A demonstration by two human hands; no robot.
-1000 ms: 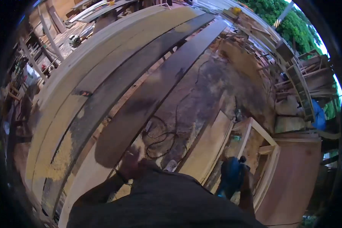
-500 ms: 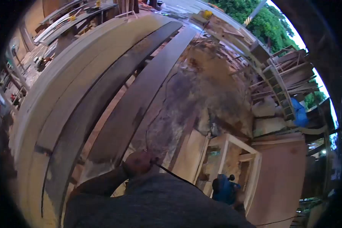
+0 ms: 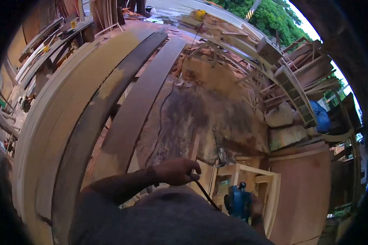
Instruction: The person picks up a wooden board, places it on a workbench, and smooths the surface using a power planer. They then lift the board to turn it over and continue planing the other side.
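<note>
Blue power tool (image 3: pixel 238 202) is sitting in the right hand's (image 3: pixel 256 210) grip, overlapping a wooden frame (image 3: pixel 275 190) in view.
The left hand (image 3: pixel 176 171), well apart, is clamping a black cord (image 3: pixel 205 193); long boards (image 3: pixel 145 98) are stretching away leftward, a reddish panel (image 3: pixel 302 188) is flanking the frame, and a cable (image 3: pixel 160 118) is trailing across the floor (image 3: pixel 204 110).

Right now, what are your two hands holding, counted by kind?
Blue power planer, in the right hand: 1
Black cord, in the left hand: 1
Total held: 2
</note>
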